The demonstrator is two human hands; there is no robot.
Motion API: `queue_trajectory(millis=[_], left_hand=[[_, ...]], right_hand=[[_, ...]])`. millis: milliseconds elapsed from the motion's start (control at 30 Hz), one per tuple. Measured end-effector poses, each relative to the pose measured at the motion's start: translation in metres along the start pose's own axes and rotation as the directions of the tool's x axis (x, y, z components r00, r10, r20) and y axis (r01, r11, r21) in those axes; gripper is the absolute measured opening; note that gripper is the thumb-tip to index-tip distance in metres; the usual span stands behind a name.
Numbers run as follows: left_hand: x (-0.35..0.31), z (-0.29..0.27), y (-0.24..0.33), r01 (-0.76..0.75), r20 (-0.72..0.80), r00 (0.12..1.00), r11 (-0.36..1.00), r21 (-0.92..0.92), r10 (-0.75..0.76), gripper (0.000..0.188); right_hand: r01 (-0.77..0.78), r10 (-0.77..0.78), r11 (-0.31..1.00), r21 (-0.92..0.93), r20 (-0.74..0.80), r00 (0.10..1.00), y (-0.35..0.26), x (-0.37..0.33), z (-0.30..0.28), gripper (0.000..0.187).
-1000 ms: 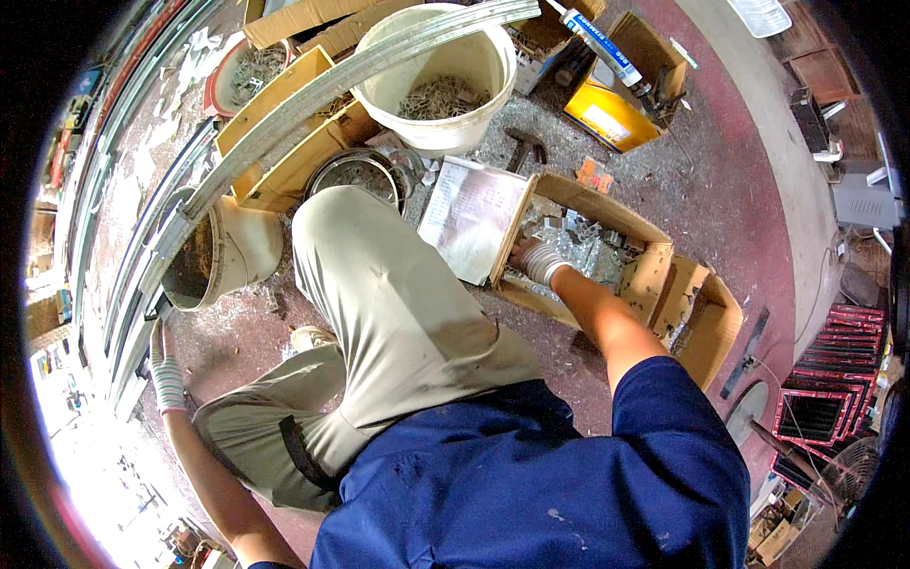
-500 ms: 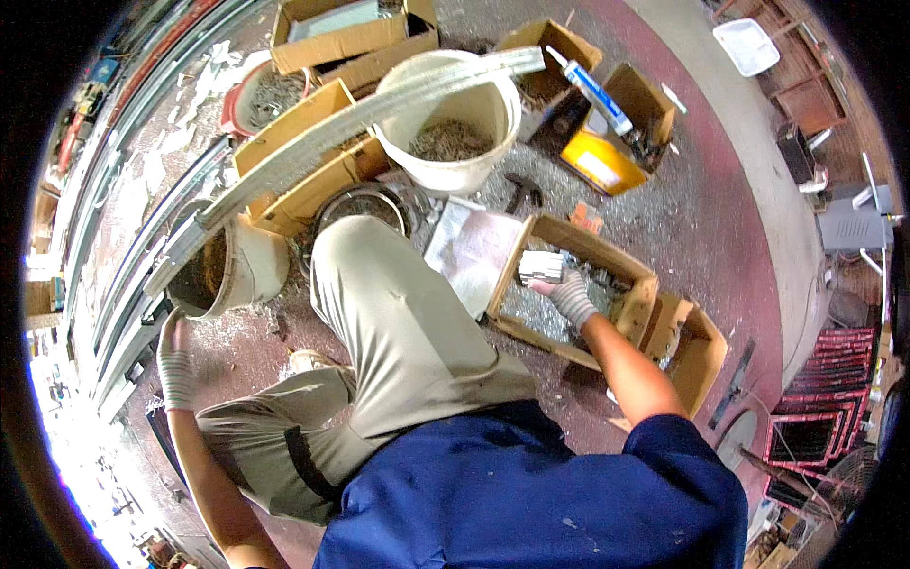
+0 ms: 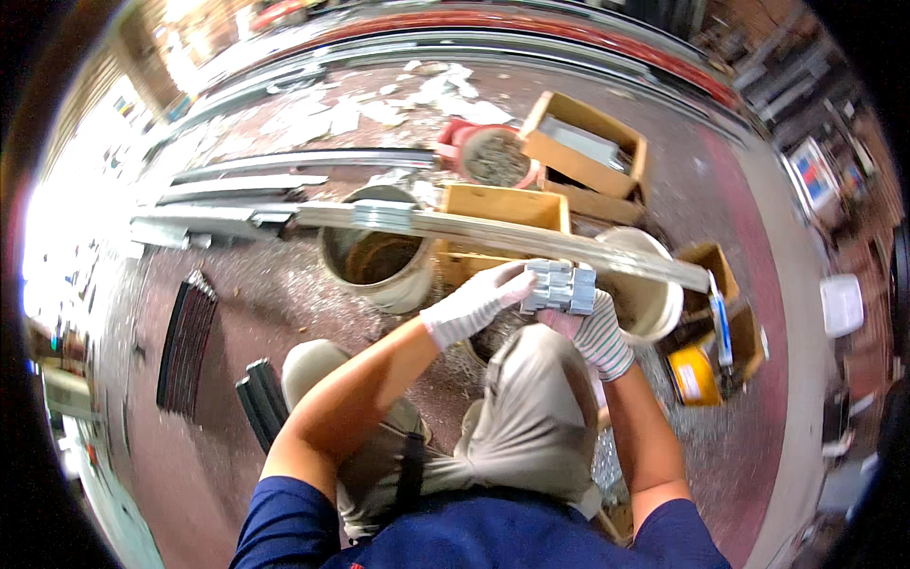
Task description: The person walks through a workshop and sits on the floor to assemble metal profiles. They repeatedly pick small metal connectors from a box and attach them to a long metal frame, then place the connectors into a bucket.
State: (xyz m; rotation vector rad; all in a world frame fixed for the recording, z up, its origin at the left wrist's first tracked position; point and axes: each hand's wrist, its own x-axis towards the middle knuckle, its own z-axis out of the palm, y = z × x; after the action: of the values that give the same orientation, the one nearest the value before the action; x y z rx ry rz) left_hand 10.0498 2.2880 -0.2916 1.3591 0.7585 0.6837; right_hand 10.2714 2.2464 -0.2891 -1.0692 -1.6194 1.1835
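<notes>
A bundle of short silver metal profile pieces (image 3: 559, 286) is held up just above my knees. My right hand (image 3: 603, 338), in a striped glove, grips it from below and the right. My left hand (image 3: 479, 302), also gloved, has its thumb and fingers closed on the bundle's left side. Just beyond lies a long grey metal bar (image 3: 493, 230), resting across the tops of the buckets and boxes. Toward its left end sits a cluster of short silver pieces (image 3: 382, 216). Motion smears the fingertips slightly.
Under the bar stand a dirty white bucket (image 3: 403, 296), a wooden box (image 3: 502, 201) and another white bucket (image 3: 671, 318). A red tub (image 3: 462, 142) and cardboard boxes (image 3: 607, 171) stand farther back. Black profiles (image 3: 185, 351) lie at left. A sealant tube (image 3: 723, 332) leans in a yellow box (image 3: 694, 376).
My right hand has lifted the metal pieces out of the cardboard box and brought them in front of me. My left hand has come over from the left onto them. The view has turned left.
</notes>
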Motion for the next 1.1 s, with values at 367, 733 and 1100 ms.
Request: queue_trajectory(millis=[367, 733, 1100], left_hand=[[-0.015, -0.095, -0.023, -0.126, -0.104, 0.992, 0.629, -0.767, 0.071, 0.049], [-0.015, -0.133, -0.039, -0.262, -0.248, 0.964, 0.531, -0.806, 0.099, 0.053], [0.006, -0.134, -0.067, -0.226, -0.318, 0.939, 0.464, -0.857, -0.129, 0.066]], right_hand=[[-0.019, 0.196, 0.913, -0.407, 0.397, 0.897, -0.005, 0.131, 0.081, 0.074], [-0.134, 0.204, 0.53, -0.838, -0.027, 0.979, -0.062, 0.161, 0.134, 0.116], [-0.093, 0.154, 0.691, -0.717, 0.019, 0.988, -0.011, 0.169, 0.149, 0.074]])
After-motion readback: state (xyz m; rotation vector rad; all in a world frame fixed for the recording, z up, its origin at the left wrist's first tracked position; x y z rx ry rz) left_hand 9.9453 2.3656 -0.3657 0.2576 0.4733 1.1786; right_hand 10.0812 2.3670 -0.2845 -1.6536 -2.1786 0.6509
